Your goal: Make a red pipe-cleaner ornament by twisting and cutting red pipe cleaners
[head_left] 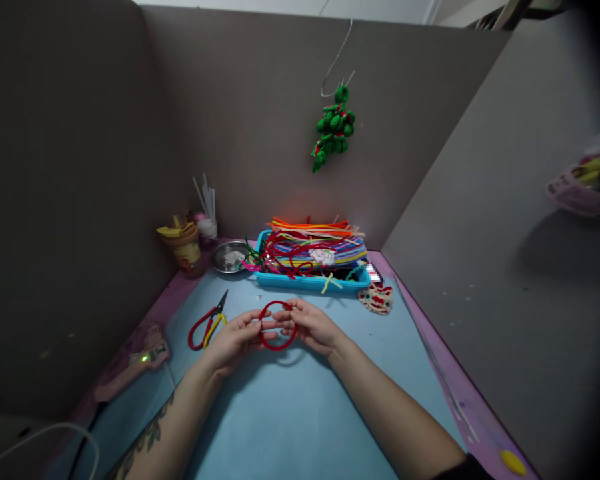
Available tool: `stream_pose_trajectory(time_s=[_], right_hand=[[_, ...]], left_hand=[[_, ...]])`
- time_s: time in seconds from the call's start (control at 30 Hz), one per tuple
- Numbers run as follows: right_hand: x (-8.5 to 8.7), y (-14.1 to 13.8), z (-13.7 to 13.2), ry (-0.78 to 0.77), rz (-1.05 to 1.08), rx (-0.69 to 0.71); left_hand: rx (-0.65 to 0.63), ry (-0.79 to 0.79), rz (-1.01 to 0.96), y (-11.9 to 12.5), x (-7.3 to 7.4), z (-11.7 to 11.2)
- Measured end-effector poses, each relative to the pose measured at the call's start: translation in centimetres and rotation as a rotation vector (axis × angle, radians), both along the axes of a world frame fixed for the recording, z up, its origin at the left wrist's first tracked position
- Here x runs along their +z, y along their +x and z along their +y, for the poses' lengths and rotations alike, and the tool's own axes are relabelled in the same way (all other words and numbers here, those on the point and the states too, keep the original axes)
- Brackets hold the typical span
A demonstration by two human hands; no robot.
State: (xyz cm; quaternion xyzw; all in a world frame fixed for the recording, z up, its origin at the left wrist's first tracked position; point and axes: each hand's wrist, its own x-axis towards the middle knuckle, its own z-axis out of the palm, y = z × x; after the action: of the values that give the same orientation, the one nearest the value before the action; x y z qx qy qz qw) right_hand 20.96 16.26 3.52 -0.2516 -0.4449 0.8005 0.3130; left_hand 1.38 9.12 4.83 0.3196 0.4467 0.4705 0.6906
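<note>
A red ring [279, 349], apparently a bent pipe cleaner, is held up over the blue mat between my two hands. My left hand [243, 337] grips its left side with thumb and fingers. On the upper right side, my right hand [313, 325] pinches the ring. Some fingertips of both hands sit behind or inside the loop and are partly hidden. Just left of my left hand lie red-handled scissors [199, 331] and a yellow-handled tool [215, 329], overlapping on the mat [300, 427].
A blue tray [305, 285] piled with colourful pipe cleaners stands at the back, beside a metal bowl [229, 256]. A glue gun [143, 360] with a lit green light rests at left. A beige-and-red piece [377, 299] lies right. A green ornament [335, 127] hangs above.
</note>
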Motion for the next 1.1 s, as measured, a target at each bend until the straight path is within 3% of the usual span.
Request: stream_pose_trajectory(time_s=[0.1,0.23,0.33,0.4,0.47,0.6,0.7,0.87,1.03,1.1], right_hand=[[-0.9,0.3,0.9,0.142,-0.320,-0.067],[-1.7,0.5,1.4,0.312,-0.673,-0.002],[-1.7,0.5,1.4,0.542,-0.830,-0.096],[-1.7,0.4,1.5,0.635,-0.854,-0.185],[-1.7,0.4,1.5,0.671,-0.830,-0.234],[-1.5,0.5,1.4,0.697,-0.764,-0.280],[-0.5,0.9,1.3,0.721,-0.756,-0.325],[3.0,0.5,2.4,0.891,-0.832,-0.345],[5.7,-3.9,6.8,1.127,-0.859,-0.461],[6.3,-6.2,9.0,1.172,-0.944,-0.440]], left_hand=[[0.032,0.002,0.144,0.6,-0.7,0.2],[0.031,0.166,0.502,1.0,-2.3,0.6],[0.110,0.351,0.843,1.0,-2.9,0.6],[0.083,0.471,1.026,1.0,-2.8,0.4],[-0.062,0.534,1.144,1.1,-2.3,-0.1],[-0.492,0.507,1.324,1.7,-1.2,-1.1],[-0.631,0.483,1.432,2.3,-1.1,-1.3],[-0.595,0.491,1.486,3.3,-1.3,-0.4],[-0.544,0.520,1.506,3.5,-1.3,0.0],[-0.522,0.505,1.533,3.2,-1.2,-0.1]])
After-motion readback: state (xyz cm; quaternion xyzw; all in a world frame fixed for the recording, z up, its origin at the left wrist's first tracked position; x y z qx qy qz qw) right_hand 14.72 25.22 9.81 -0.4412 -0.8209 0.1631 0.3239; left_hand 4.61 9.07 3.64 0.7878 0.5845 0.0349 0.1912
